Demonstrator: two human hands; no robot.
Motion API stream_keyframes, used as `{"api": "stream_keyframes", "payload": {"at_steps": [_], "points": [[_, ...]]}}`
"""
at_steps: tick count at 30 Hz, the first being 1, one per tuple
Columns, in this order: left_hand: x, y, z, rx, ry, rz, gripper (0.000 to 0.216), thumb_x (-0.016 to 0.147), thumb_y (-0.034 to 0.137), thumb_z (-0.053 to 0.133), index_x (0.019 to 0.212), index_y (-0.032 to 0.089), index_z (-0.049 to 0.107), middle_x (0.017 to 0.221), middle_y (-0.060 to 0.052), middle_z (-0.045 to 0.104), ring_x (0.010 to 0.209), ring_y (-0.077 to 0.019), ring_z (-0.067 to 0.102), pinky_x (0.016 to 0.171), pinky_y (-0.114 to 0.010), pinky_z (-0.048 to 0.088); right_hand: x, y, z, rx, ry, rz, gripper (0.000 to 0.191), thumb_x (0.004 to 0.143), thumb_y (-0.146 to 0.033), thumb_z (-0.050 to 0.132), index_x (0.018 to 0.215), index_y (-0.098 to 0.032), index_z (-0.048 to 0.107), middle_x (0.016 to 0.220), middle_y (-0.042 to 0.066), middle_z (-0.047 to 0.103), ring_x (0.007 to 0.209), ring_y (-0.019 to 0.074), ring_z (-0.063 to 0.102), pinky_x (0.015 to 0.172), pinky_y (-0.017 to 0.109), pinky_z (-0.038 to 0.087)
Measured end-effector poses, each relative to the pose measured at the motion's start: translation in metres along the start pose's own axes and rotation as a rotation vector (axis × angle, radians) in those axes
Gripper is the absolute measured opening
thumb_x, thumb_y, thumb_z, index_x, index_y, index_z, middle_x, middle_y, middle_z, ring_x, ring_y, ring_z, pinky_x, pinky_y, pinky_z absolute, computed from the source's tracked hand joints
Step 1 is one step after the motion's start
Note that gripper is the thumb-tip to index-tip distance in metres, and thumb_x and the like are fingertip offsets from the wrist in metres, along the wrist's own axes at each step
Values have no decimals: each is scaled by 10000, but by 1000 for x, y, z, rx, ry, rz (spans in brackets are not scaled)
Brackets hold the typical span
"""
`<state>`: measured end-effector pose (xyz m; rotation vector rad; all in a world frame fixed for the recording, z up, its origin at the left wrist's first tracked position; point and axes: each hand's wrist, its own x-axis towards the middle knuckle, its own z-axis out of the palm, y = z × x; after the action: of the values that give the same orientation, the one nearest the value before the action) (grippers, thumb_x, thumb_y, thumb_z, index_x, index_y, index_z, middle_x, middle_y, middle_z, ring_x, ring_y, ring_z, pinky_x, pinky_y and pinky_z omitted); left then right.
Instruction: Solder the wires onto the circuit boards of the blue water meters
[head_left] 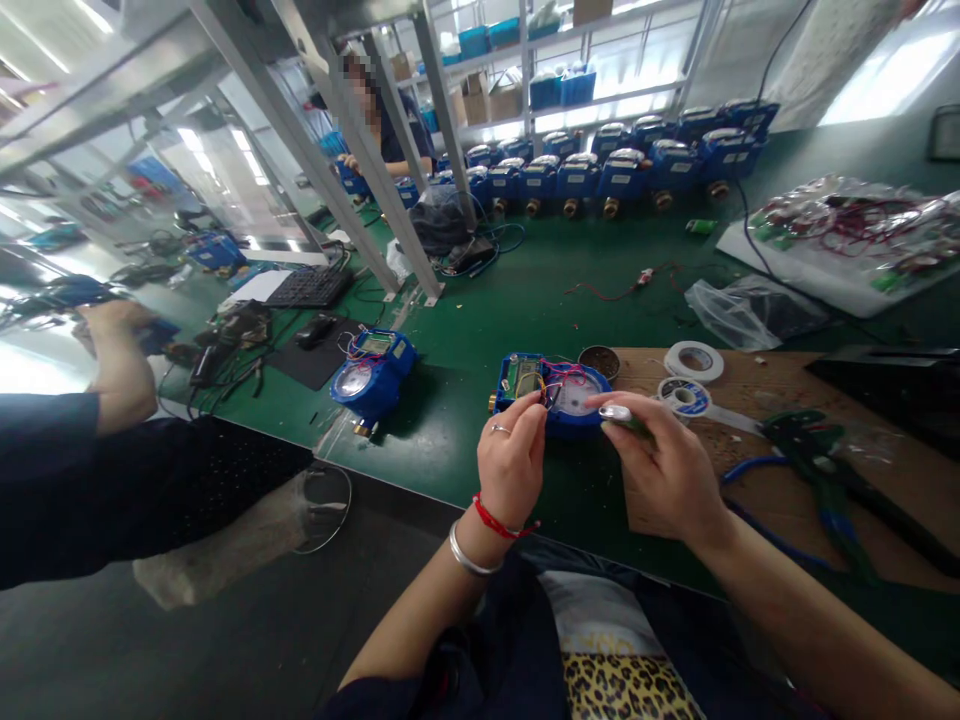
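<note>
A blue water meter with its electronics box uncovered lies in front of me on the green bench. Its circuit board with a small display shows at the left, and thin red, yellow and dark wires loop over the round dial. My left hand is closed in a pinch at the wires by the lower edge of the board. To the right of the dial, my right hand grips a short green cylinder with a silver end, which looks like a battery. The fingertips partly hide it.
A second open meter stands to the left. On cardboard at the right lie tape rolls and green-handled pliers. Behind are a round tin, bagged wired batteries and rows of meters. A co-worker's arm is at left.
</note>
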<state>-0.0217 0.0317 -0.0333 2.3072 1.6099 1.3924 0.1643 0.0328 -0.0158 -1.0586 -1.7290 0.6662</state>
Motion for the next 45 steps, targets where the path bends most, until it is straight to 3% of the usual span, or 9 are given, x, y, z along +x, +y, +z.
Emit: {"api": "stream_keyframes", "payload": {"at_steps": [2, 5, 9, 13, 23, 37, 45], "points": [[-1, -1, 0, -22, 7, 4, 158, 940, 157, 522, 1053, 192, 627, 1173, -112, 688, 1083, -224, 653, 910, -383, 525, -6, -13, 8, 264, -15, 136, 181, 964, -324, 509, 1136, -269, 505, 1015, 31, 653, 863, 164, 631, 802, 330, 496], [-1, -2, -1, -64, 1, -14, 147, 946, 158, 514, 1042, 187, 623, 1177, -111, 687, 1089, -211, 652, 926, -379, 527, -9, -23, 22, 676, -194, 425, 217, 971, -443, 465, 1077, -254, 484, 755, -33, 549, 602, 111, 494, 603, 252, 426], [0, -2, -4, -109, -16, -45, 139, 958, 160, 496, 1026, 185, 614, 1181, -99, 687, 1100, -191, 648, 943, -368, 521, 2, -24, 33, 1125, -319, 832, 499, 895, -651, 445, 878, -169, 573, 664, -13, 485, 559, 98, 418, 556, 233, 375], [0, -5, -7, -137, -34, -34, 133, 952, 147, 505, 1024, 189, 609, 1182, -87, 686, 1109, -177, 643, 955, -352, 518, 13, -22, 38, 1340, -394, 1031, 544, 865, -659, 468, 700, -149, 564, 588, -25, 426, 500, 77, 364, 504, 203, 319], [-2, -9, -9, -170, -30, -3, 145, 951, 144, 502, 1025, 188, 619, 1159, -98, 686, 1085, -181, 651, 926, -350, 544, 26, -21, 50, 1345, -333, 1175, 422, 854, -487, 412, 577, -171, 455, 489, -43, 353, 401, 67, 313, 419, 192, 264], [-4, -11, -8, -206, -19, -8, 164, 939, 108, 512, 1022, 192, 626, 1172, -90, 676, 1086, -172, 645, 932, -343, 546, 27, -26, 59, 1301, -224, 1163, 290, 816, -364, 418, 597, -176, 443, 478, -51, 351, 376, 60, 285, 394, 189, 226], [-5, -11, -7, -214, -19, -11, 167, 931, 94, 524, 1025, 190, 623, 1165, -84, 676, 1079, -165, 643, 940, -333, 537, 25, -29, 56, 1256, -225, 1148, 341, 847, -395, 395, 597, -171, 455, 494, -45, 351, 386, 62, 290, 401, 194, 226]]}}
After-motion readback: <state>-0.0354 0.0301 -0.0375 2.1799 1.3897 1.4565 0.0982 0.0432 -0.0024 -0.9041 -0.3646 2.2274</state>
